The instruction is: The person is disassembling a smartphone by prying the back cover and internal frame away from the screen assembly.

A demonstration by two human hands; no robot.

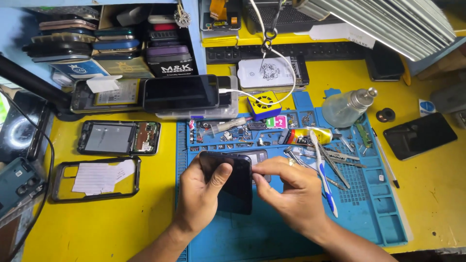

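1. Head view, lower middle of the frame: the left hand (201, 191) grips a dark smartphone (232, 182) by its left edge, thumb laid across the glossy black face, fingers curled behind it. The phone is held tilted just above the blue silicone repair mat (291, 228).

2. The right hand (286, 187) is closed in a pinch at the phone's upper right edge, thumb and forefinger pressed together on the rim. Whether a thin pick or tool sits between them I cannot tell.

3. How far along: the phone looks whole, with no gap showing between its panels, so any opening of it seems to be at the start; judging by the pinch on the edge, the seam is only now being worked.

4. Right of the hands, on the mat: a white and blue toothbrush (324, 177) lies beside steel tweezers (335, 165), thin and shiny, and a yellow glue tube (310, 136) lies above them. The mat's upper compartments hold small screws and parts.

5. Upper right: a clear glass solvent bottle (345, 107) with a metal top lies tilted on the mat's edge.

6. Left of the frame, on the yellow table (111, 228): an opened phone (119, 138) with its circuit board bare, and below it an empty black phone frame (96, 178) with white paper inside.

7. Right edge: another black phone (420, 135) lies flat, matte and rectangular.
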